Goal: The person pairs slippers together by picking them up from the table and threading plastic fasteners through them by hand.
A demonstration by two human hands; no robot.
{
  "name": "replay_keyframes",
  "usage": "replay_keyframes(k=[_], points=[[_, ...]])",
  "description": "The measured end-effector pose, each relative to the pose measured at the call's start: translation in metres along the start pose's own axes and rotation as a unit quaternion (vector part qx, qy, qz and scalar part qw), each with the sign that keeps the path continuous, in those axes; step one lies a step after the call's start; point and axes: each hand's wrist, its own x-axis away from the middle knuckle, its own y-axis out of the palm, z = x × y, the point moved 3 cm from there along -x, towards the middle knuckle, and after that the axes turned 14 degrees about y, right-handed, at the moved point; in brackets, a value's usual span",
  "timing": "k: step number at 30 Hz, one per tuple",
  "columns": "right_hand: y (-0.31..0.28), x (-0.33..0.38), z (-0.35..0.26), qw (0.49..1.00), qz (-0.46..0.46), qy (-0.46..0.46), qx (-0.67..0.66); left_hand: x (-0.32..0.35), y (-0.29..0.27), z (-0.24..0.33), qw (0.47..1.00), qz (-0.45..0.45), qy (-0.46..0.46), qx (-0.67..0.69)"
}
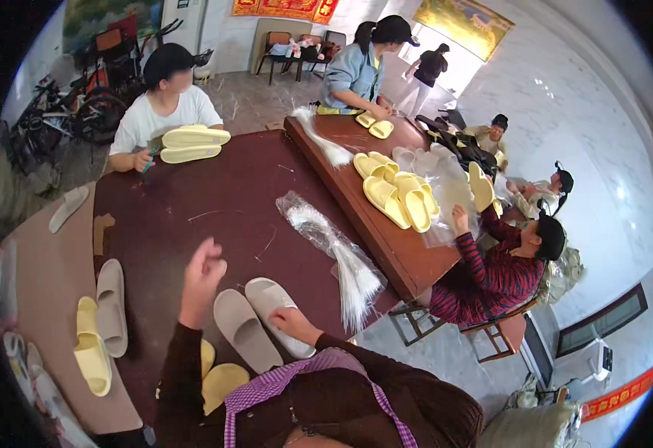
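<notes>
In front of me a pair of grey slippers lies on the dark red table: a darker grey slipper (243, 328) and a lighter grey slipper (269, 293) beside it. My right hand (295, 325) is closed at the lighter slipper's strap, its fingers around the edge. My left hand (202, 276) is raised above the table, left of the pair. Its fingers are bent together; anything thin between them is too small to make out. Partly behind my left forearm lie pale yellow slippers (224, 384). A clear bag of thin white plastic ties (334, 254) lies farther right.
On the left stand a grey slipper (113, 308) and a yellow slipper (92, 351). Across the table, a person in white (163, 112) holds yellow slippers (192, 142). At the right, a higher brown table (416, 261) bears more yellow slippers (397, 190), with people around it.
</notes>
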Motion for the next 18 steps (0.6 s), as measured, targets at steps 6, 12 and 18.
replay_keyframes(k=[6, 12, 18], points=[[-0.007, 0.030, 0.002, 0.994, -0.062, 0.069, -0.049, -0.028, 0.040, 0.236, 0.866, -0.230, 0.407, 0.176], [-0.048, 0.035, -0.065, 0.993, -0.046, 0.049, -0.096, -0.012, 0.015, 0.238, 0.860, -0.201, 0.440, 0.161], [-0.150, 0.063, -0.200, 0.984, 0.025, -0.156, -0.083, -0.039, -0.004, 0.257, 0.841, -0.206, 0.495, 0.073]])
